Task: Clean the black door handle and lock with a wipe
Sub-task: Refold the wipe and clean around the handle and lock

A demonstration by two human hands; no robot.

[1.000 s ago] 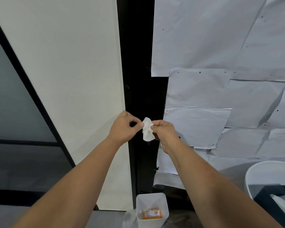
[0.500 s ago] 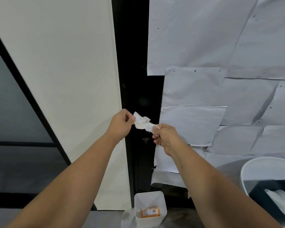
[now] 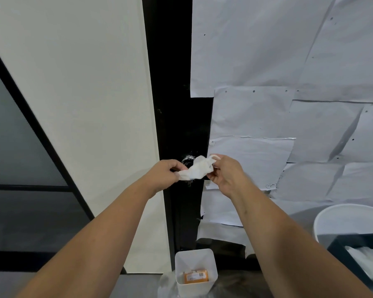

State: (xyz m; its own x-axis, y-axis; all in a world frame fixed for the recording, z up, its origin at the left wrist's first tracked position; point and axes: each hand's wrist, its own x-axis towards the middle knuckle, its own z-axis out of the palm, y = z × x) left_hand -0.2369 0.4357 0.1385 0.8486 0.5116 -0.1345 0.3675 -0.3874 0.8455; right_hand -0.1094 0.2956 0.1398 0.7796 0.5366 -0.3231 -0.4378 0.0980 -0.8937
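Before the black door frame (image 3: 177, 104), the left hand (image 3: 166, 172) and right hand (image 3: 226, 172) each pinch an end of a white wipe (image 3: 197, 168). Behind the wipe, the lock (image 3: 187, 161) shows partly.

We face a cream wall panel (image 3: 91, 87) on the left, edged by a dark glazed partition (image 3: 15, 160) with black framing. On the right, overlapping white paper sheets (image 3: 278, 61) cover the surface. Near us sit a small white bin (image 3: 182, 267) and, far right, a round white tub (image 3: 323, 220).
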